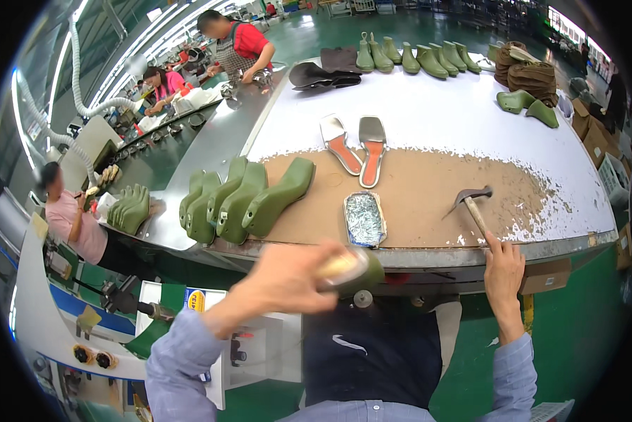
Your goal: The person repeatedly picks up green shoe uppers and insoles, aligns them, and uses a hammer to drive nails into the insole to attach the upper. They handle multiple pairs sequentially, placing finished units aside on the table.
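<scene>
My left hand (288,278), smeared by motion, is closed around a green shoe last (369,271) just off the table's near edge. A pale piece lies along the last's side toward my palm; blur hides its detail. My right hand (504,274) grips the wooden handle end of a hammer (476,214), whose dark head rests on the brown part of the tabletop. Between my hands and farther in sits a pad wrapped in clear and silvery film (364,219). Behind it lie two insoles (343,149) with orange and white surfaces, one beside the other.
Several green lasts (249,200) stand at the table's left, with more (428,60) along its far edge. Black leather pieces (323,76) lie at the far left, a brown bundle (530,81) at the far right. People (242,49) work at a bench on the left.
</scene>
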A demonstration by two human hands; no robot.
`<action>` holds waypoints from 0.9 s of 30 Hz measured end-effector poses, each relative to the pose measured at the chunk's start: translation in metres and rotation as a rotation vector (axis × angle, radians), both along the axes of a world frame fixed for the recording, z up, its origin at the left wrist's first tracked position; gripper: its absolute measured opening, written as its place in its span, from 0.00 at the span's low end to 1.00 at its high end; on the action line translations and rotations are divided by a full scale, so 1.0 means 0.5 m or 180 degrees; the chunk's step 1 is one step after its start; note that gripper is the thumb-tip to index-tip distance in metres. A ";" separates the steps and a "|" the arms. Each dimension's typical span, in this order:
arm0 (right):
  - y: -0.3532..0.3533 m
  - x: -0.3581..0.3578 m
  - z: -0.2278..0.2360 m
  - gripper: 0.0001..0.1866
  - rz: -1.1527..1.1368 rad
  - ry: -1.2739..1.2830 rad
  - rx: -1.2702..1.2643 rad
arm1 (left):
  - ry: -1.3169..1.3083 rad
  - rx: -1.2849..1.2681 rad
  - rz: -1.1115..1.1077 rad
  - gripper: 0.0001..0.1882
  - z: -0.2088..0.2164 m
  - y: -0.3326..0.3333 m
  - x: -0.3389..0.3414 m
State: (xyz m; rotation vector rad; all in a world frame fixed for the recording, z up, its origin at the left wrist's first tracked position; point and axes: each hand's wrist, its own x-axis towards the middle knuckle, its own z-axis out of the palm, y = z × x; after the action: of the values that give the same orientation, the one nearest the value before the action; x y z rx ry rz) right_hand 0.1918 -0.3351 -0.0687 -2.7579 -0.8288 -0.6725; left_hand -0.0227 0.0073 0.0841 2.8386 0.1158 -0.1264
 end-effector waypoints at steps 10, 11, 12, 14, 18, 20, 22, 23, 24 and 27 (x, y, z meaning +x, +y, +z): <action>0.022 0.040 -0.062 0.17 -0.0149 -0.0228 -0.0007 | -0.2426 -0.1049 0.2725 0.27 -0.262 0.160 -0.095; 0.023 0.041 -0.065 0.16 -0.0149 -0.0204 -0.0021 | -0.2493 -0.1341 0.2833 0.25 -0.291 0.144 -0.084; 0.021 0.040 -0.064 0.16 -0.0154 -0.0198 -0.0051 | -0.2529 -0.1305 0.2882 0.25 -0.301 0.132 -0.074; 0.018 0.039 -0.064 0.15 -0.0171 -0.0192 -0.0099 | -0.2599 -0.1224 0.2992 0.26 -0.312 0.117 -0.054; 0.018 0.042 -0.063 0.16 -0.0194 -0.0205 -0.0092 | -0.2716 0.0187 0.2896 0.30 -0.318 0.129 0.008; 0.011 0.040 -0.067 0.16 -0.0212 -0.0189 -0.0090 | -0.1929 0.0225 0.2985 0.30 -0.288 0.141 0.018; 0.023 0.036 -0.059 0.16 -0.0177 -0.0192 -0.0113 | -0.1410 0.0254 0.2891 0.34 -0.250 0.154 0.001; 0.023 0.034 -0.061 0.16 -0.0173 -0.0182 -0.0092 | -0.1516 0.0083 0.2773 0.31 -0.243 0.160 -0.008; 0.027 0.037 -0.059 0.16 -0.0145 -0.0193 -0.0067 | -0.1738 0.0016 0.2714 0.29 -0.236 0.168 -0.017; 0.030 0.039 -0.057 0.16 -0.0152 -0.0118 -0.0063 | -0.2066 0.0032 0.2565 0.18 -0.213 0.182 -0.038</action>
State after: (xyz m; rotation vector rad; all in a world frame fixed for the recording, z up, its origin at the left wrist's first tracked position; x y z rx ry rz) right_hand 0.2111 -0.3203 -0.0973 -2.7991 -0.7832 -0.7303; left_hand -0.0418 0.0981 -0.0227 2.4564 1.0591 0.9330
